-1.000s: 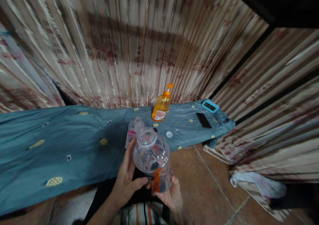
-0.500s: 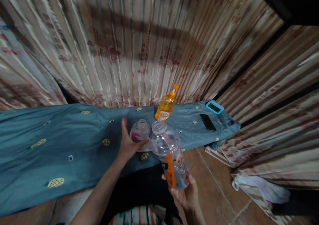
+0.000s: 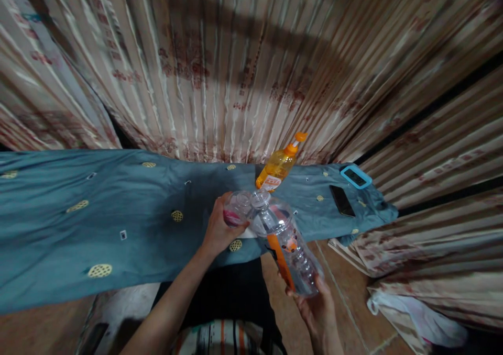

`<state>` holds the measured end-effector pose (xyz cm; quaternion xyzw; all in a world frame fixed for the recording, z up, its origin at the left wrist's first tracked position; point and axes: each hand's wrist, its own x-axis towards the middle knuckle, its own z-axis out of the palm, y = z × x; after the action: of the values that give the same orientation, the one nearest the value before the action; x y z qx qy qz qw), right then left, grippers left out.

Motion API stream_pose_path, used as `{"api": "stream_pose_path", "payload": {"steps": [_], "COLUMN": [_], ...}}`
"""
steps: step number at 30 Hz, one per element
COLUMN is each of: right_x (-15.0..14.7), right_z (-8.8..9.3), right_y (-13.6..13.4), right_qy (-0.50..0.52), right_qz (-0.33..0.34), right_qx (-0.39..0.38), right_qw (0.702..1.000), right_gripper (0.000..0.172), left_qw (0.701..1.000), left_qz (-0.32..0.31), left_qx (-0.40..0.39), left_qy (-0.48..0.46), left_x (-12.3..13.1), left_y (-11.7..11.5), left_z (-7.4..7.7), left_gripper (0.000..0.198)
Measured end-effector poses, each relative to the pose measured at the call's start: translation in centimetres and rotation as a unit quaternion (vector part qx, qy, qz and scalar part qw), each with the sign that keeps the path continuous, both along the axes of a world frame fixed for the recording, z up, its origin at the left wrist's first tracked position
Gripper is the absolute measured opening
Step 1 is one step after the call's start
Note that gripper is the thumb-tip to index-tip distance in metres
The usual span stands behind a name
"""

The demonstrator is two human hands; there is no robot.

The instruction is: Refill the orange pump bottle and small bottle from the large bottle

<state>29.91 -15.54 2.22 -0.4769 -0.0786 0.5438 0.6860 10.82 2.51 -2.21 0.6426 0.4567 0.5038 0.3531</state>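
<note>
My right hand (image 3: 312, 300) is closed round the lower end of a large clear plastic bottle (image 3: 285, 245) with an orange label. The bottle tilts, its uncapped neck pointing up and to the left. My left hand (image 3: 222, 226) wraps round a smaller clear bottle (image 3: 237, 207) with a pink patch, also uncapped. The two necks are close together; whether they touch I cannot tell. Just behind them stands a pump bottle of orange liquid (image 3: 277, 167) with an orange pump top.
A blue-green cloth with yellow pineapple prints (image 3: 149, 213) covers the long surface. At its right end lie a black phone (image 3: 341, 200) and a light-blue framed digital clock (image 3: 356, 177). Patterned curtains (image 3: 220, 82) hang behind. Brown floor tiles (image 3: 341, 271) show below.
My left hand has closed round the smaller bottle and tilted it towards the large one. The large bottle leans further left. The view has shifted, so the scene sits further right.
</note>
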Motion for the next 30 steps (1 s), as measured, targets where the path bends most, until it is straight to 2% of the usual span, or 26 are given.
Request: {"api": "stream_pose_path", "payload": {"steps": [5, 10, 23, 26, 30], "right_x": [0.7, 1.3, 2.6, 2.7, 3.0], "right_z": [-0.4, -0.4, 0.1, 0.2, 0.3], "right_y": [-0.3, -0.7, -1.7, -1.7, -1.9], "right_qy": [-0.045, -0.061, -0.101, -0.113, -0.108], "right_qz": [-0.032, -0.041, -0.026, -0.027, -0.015], "right_qx": [-0.007, -0.015, -0.003, 0.004, 0.025], "right_qw": [0.998, 0.997, 0.995, 0.993, 0.994], "right_gripper": [0.045, 0.039, 0.048, 0.051, 0.056], "left_qw": [1.0, 1.0, 0.999, 0.999, 0.997], "left_qz": [-0.003, -0.011, -0.029, -0.038, -0.066], "left_qx": [0.003, 0.005, -0.022, -0.026, -0.038], "left_qy": [0.002, 0.002, -0.002, -0.001, -0.002], "left_x": [0.1, 0.0, -0.5, -0.7, -1.2], "left_y": [-0.4, -0.4, -0.4, -0.3, -0.1], "left_z": [0.2, 0.1, 0.0, 0.4, 1.6], "left_gripper": [0.074, 0.072, 0.081, 0.088, 0.101]}}
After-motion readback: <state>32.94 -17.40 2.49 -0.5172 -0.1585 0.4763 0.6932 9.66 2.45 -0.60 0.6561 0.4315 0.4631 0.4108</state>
